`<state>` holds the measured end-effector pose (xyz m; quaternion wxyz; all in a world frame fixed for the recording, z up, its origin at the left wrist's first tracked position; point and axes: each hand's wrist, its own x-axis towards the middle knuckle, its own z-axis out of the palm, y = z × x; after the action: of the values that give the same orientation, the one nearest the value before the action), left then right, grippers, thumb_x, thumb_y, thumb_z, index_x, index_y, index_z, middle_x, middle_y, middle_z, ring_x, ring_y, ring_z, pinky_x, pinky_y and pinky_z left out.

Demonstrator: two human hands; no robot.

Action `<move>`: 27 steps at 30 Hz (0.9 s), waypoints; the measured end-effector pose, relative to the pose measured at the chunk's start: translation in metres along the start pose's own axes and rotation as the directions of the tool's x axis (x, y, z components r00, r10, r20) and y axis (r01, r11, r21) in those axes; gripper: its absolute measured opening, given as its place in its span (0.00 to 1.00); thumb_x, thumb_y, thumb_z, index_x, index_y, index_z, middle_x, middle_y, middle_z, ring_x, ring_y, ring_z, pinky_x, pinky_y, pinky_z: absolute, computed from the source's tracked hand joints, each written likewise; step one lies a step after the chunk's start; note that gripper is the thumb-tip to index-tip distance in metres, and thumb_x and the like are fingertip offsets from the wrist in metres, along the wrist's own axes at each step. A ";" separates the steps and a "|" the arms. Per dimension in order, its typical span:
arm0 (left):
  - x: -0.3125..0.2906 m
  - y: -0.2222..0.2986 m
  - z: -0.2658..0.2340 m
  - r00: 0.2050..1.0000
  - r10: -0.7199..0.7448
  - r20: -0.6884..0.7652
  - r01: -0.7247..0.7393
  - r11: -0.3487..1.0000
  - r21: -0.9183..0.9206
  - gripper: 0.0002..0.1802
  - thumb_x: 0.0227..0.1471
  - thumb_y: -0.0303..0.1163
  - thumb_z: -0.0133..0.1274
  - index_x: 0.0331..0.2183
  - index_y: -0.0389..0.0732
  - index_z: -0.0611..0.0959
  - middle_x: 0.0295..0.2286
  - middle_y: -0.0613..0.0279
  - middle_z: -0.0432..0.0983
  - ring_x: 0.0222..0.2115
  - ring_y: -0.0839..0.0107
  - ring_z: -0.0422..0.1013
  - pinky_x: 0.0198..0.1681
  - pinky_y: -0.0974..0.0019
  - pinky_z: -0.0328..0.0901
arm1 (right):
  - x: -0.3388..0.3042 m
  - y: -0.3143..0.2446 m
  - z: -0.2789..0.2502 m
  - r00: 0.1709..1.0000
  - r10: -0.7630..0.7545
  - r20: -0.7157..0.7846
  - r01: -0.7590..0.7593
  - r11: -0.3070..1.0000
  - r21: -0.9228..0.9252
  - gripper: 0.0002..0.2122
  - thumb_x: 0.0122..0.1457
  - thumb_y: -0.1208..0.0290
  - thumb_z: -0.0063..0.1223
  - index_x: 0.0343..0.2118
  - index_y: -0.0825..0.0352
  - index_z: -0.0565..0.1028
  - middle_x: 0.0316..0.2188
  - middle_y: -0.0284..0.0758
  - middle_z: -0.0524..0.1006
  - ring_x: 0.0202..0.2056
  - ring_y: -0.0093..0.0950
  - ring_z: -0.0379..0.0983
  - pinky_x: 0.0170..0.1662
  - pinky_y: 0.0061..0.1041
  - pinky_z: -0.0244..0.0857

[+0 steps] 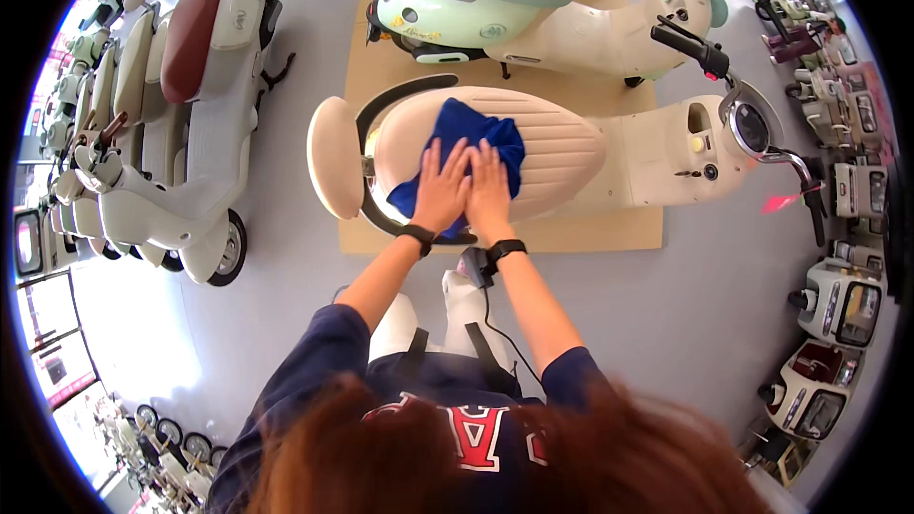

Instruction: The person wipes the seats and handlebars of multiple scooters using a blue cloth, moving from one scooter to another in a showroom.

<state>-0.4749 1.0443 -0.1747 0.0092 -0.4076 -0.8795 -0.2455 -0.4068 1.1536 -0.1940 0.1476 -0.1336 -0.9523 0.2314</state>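
A blue cloth (459, 122) lies bunched on the pale pink ribbed seat (560, 148) of a cream scooter. My left hand (442, 190) rests flat on the cloth with its fingers stretched forward. Right beside it, my right hand (489, 188) also presses flat on the cloth, and the two hands touch near the thumbs. Neither hand is closed around the cloth. Behind the seat stand a padded pink backrest (334, 158) and a dark curved rail (409, 88). Parts of the cloth under my palms are hidden.
A mint green scooter (457, 19) stands just beyond, on the same tan mat (609, 236). Handlebars with a round dial (750, 127) stick out at the right. Several scooters, one with a red seat (193, 33), line the left. More vehicles (838, 305) line the right edge.
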 end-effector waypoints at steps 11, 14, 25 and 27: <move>0.061 0.062 0.071 0.988 0.133 0.073 -0.134 0.991 0.006 0.30 0.61 0.38 0.42 0.62 0.40 0.65 0.64 0.58 0.56 0.65 0.58 0.50 0.68 0.56 0.45 | 0.005 0.113 -0.047 0.996 0.080 -0.038 -0.084 0.990 -0.110 0.26 0.61 0.62 0.49 0.63 0.57 0.60 0.69 0.39 0.51 0.67 0.49 0.46 0.66 0.52 0.42; 0.034 0.047 0.054 0.998 0.064 0.026 -0.067 0.991 0.119 0.29 0.61 0.36 0.42 0.62 0.40 0.65 0.64 0.59 0.57 0.65 0.61 0.52 0.67 0.58 0.47 | 0.000 0.078 -0.018 0.985 0.099 -0.142 -0.099 0.995 0.003 0.26 0.60 0.60 0.50 0.61 0.58 0.63 0.69 0.45 0.50 0.66 0.60 0.43 0.64 0.60 0.38; -0.058 -0.002 -0.034 0.962 -0.273 -0.006 0.269 0.946 0.180 0.31 0.60 0.33 0.39 0.64 0.42 0.63 0.64 0.61 0.57 0.66 0.62 0.51 0.68 0.56 0.43 | 0.001 -0.050 0.005 0.970 -0.205 0.133 0.143 0.918 0.371 0.30 0.59 0.69 0.46 0.65 0.68 0.56 0.68 0.45 0.51 0.67 0.49 0.48 0.69 0.42 0.39; -0.047 -0.006 -0.026 0.959 -0.277 -0.053 0.279 0.959 0.055 0.31 0.60 0.34 0.39 0.64 0.40 0.61 0.65 0.58 0.54 0.66 0.59 0.49 0.68 0.56 0.43 | 0.010 -0.042 0.001 0.956 -0.237 0.175 0.164 0.922 0.352 0.28 0.61 0.69 0.45 0.65 0.67 0.57 0.67 0.42 0.55 0.66 0.46 0.52 0.69 0.41 0.43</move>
<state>-0.4531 0.9961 -0.1645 0.0070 -0.2738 -0.9348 -0.2262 -0.4243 1.1201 -0.1725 0.0877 0.0177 -0.9182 0.3858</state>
